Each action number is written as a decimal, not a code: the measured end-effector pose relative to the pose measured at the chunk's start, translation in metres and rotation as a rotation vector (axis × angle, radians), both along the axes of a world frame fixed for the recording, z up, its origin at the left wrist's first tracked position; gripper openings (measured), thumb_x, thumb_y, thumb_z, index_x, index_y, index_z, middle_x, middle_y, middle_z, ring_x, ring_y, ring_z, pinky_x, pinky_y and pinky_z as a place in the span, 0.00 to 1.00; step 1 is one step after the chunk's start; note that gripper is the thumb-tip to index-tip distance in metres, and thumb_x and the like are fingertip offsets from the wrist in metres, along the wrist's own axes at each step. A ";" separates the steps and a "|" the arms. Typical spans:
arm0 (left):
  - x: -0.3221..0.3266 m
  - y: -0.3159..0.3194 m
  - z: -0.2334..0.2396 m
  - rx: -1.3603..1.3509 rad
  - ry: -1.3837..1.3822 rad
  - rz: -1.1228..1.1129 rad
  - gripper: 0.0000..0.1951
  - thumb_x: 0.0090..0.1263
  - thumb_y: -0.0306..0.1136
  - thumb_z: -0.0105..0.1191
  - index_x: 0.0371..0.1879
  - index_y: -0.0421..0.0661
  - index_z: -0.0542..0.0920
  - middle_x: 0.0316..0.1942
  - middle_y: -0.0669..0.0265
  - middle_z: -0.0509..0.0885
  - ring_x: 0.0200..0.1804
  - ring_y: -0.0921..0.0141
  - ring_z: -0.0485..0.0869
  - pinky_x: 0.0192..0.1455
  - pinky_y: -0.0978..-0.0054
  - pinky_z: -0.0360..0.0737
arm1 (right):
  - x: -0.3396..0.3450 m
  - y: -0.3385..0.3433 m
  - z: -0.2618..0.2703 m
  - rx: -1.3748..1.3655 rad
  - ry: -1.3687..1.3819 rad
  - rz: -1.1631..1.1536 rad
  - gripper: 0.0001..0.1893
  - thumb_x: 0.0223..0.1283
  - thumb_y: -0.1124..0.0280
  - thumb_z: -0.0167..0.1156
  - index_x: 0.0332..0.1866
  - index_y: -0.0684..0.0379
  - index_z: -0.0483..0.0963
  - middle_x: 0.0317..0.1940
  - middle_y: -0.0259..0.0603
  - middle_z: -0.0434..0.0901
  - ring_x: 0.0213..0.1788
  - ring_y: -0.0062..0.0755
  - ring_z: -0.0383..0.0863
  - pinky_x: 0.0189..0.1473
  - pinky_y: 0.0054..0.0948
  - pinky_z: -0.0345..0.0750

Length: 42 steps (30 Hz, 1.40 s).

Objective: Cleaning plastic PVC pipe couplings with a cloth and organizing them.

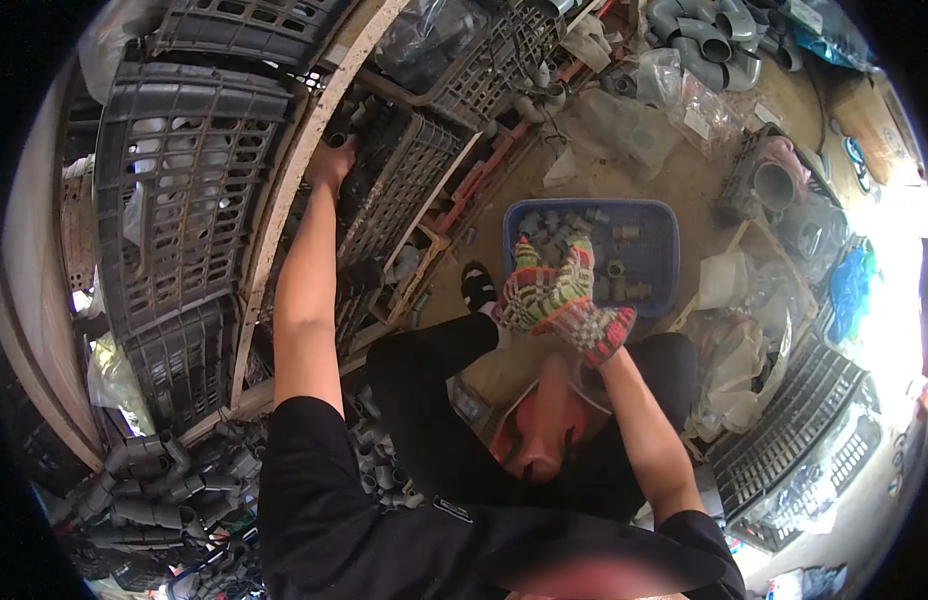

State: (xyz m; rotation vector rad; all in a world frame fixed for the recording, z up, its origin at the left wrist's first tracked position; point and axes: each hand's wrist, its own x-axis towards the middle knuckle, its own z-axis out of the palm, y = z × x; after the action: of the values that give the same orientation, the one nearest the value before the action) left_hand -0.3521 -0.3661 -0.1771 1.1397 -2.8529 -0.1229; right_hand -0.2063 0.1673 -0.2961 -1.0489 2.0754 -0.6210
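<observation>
My bare left hand (332,161) reaches into a dark plastic crate (400,187) on the shelf at the upper left, beside a grey pipe fitting (338,139); its fingers are partly hidden. My right hand (550,289) is covered by patterned knitted glove fabric in green, red and white, over the near edge of a blue plastic basket (675,259). Two glove tips point apart into the basket; whether they hold anything, or whether a second glove is there, is unclear. Grey and tan pipe fittings (625,233) lie in the basket.
Slatted crates (186,195) stand on wooden-framed shelving at left. Grey fittings (163,487) are heaped at lower left, and large pipe elbows (708,41) at upper right. Clear plastic bags (741,360) and another crate (786,420) lie at right. My legs are bent before the basket.
</observation>
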 end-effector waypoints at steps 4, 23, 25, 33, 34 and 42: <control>0.030 0.022 0.032 0.008 0.213 -0.065 0.39 0.70 0.60 0.61 0.65 0.36 0.74 0.63 0.35 0.79 0.67 0.44 0.78 0.68 0.49 0.75 | 0.006 -0.009 0.037 0.173 0.156 0.063 0.26 0.80 0.68 0.42 0.80 0.53 0.62 0.78 0.40 0.66 0.79 0.41 0.64 0.82 0.42 0.59; 0.319 0.396 0.121 1.173 0.533 -0.168 0.12 0.80 0.40 0.57 0.51 0.46 0.75 0.34 0.68 0.78 0.33 0.74 0.75 0.37 0.75 0.74 | 0.109 0.002 0.143 -1.197 -0.742 -0.770 0.24 0.77 0.63 0.54 0.74 0.56 0.69 0.71 0.42 0.73 0.73 0.38 0.72 0.77 0.40 0.67; 0.333 0.396 0.135 0.967 0.487 -0.347 0.13 0.79 0.38 0.58 0.54 0.47 0.74 0.30 0.66 0.78 0.27 0.72 0.77 0.31 0.74 0.74 | 0.134 0.009 0.175 -1.014 -0.389 -0.725 0.25 0.74 0.64 0.59 0.72 0.57 0.69 0.67 0.43 0.75 0.69 0.36 0.75 0.71 0.38 0.73; 0.342 0.357 0.214 0.477 0.308 -1.406 0.25 0.67 0.28 0.69 0.58 0.46 0.70 0.47 0.54 0.82 0.49 0.51 0.85 0.51 0.59 0.82 | 0.149 0.032 0.186 -0.702 -0.437 -0.355 0.29 0.67 0.70 0.60 0.73 0.60 0.67 0.69 0.40 0.73 0.71 0.36 0.71 0.78 0.40 0.64; 0.343 0.358 0.214 0.525 0.441 -1.288 0.23 0.70 0.29 0.67 0.59 0.45 0.70 0.47 0.57 0.82 0.47 0.55 0.85 0.49 0.62 0.82 | 0.150 0.027 0.186 -0.718 -0.164 -0.430 0.30 0.69 0.71 0.59 0.75 0.60 0.65 0.71 0.41 0.71 0.74 0.37 0.69 0.79 0.40 0.62; 0.344 0.386 0.201 1.706 0.520 -0.013 0.19 0.82 0.52 0.52 0.55 0.50 0.71 0.31 0.74 0.71 0.24 0.81 0.66 0.24 0.78 0.59 | 0.156 0.026 0.256 -0.673 0.597 -0.506 0.31 0.71 0.62 0.60 0.77 0.59 0.64 0.73 0.49 0.68 0.76 0.46 0.66 0.78 0.43 0.63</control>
State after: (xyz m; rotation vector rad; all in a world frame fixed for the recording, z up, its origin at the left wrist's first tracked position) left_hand -0.0078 0.0197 0.0237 0.7864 -1.7697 -2.5860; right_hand -0.0505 0.1936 -0.0400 -1.1587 2.7775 -1.4812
